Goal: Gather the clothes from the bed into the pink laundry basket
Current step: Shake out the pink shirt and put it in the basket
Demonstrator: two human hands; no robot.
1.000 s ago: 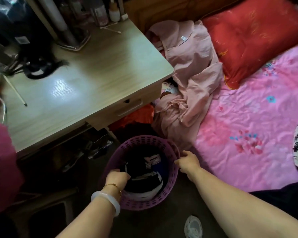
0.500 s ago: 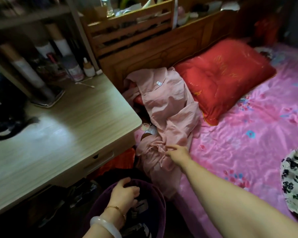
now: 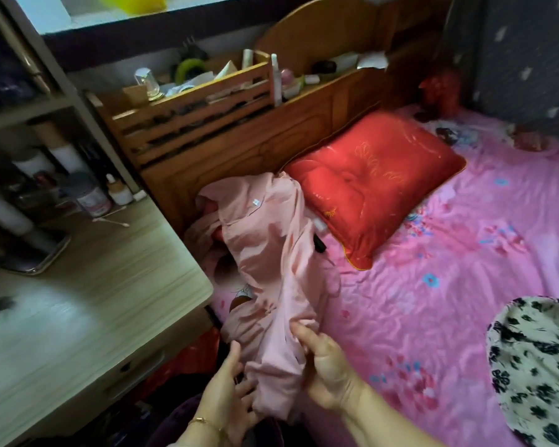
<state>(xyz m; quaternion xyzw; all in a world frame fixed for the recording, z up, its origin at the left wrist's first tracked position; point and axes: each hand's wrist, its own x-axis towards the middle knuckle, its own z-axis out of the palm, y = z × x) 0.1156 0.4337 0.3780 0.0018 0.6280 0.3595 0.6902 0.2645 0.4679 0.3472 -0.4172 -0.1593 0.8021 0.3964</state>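
A pale pink garment (image 3: 271,253) lies bunched along the near left edge of the bed (image 3: 433,301), which has a pink floral sheet. My right hand (image 3: 323,366) grips a fold of its lower end. My left hand (image 3: 229,391) touches the same end from the left with fingers spread and straight. The pink laundry basket (image 3: 175,421) shows only as a dark purple rim at the bottom, under my left wrist. A white garment with black flowers (image 3: 536,366) lies on the bed at the right edge.
A red pillow (image 3: 371,188) rests against the wooden headboard (image 3: 239,150), whose shelf holds several small items. A light wooden desk (image 3: 78,301) with bottles at its back stands left of the bed, close to the basket. Something red-orange (image 3: 188,359) lies under the desk.
The view has tilted up from the basket to the bed. My right hand went from the basket rim to the pink garment and took hold of it. My left hand rose from the basket to touch it.
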